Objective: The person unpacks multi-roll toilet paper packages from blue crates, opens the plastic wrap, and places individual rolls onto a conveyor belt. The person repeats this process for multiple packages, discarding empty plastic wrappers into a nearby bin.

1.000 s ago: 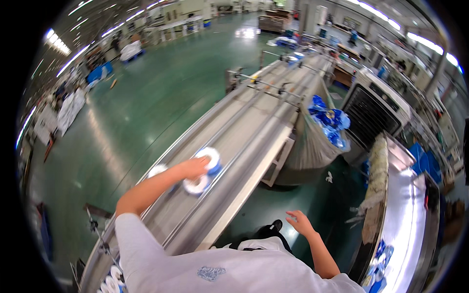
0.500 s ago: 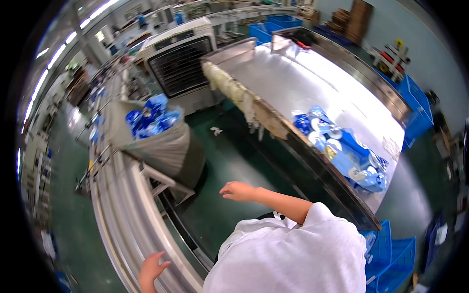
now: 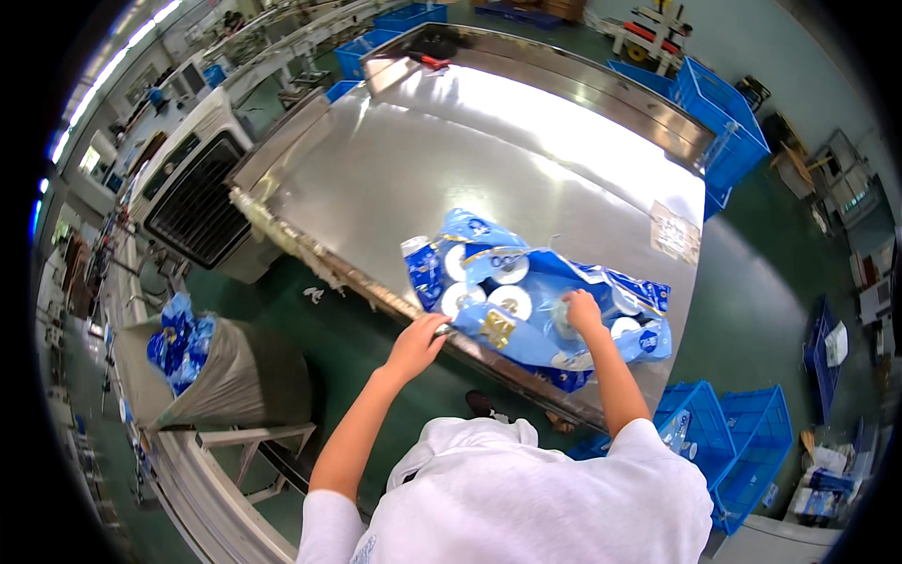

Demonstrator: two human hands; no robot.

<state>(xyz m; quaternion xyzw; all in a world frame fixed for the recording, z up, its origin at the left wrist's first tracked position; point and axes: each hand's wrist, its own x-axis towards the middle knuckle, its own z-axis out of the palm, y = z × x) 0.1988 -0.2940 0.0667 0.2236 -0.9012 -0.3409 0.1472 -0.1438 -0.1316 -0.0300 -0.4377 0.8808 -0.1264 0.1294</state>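
A blue plastic pack of white paper rolls [image 3: 507,291] lies near the front edge of a steel table [image 3: 451,160]. My right hand [image 3: 580,313] rests on top of the pack, its fingers pressed into the plastic wrap. My left hand [image 3: 418,338] grips the front edge of the table just left of the pack, touching the pack's lower corner. Several round white roll ends show through the wrap.
A sack [image 3: 221,376] full of blue wrappers stands at the left beside a conveyor [image 3: 188,479]. Blue crates [image 3: 728,451] sit on the green floor at the right. A grey machine with a grille [image 3: 193,193] stands behind the table's left end.
My view has swung from the conveyor to the steel table. My left hand left the roll on the conveyor; both hands now reach the blue pack on the table.
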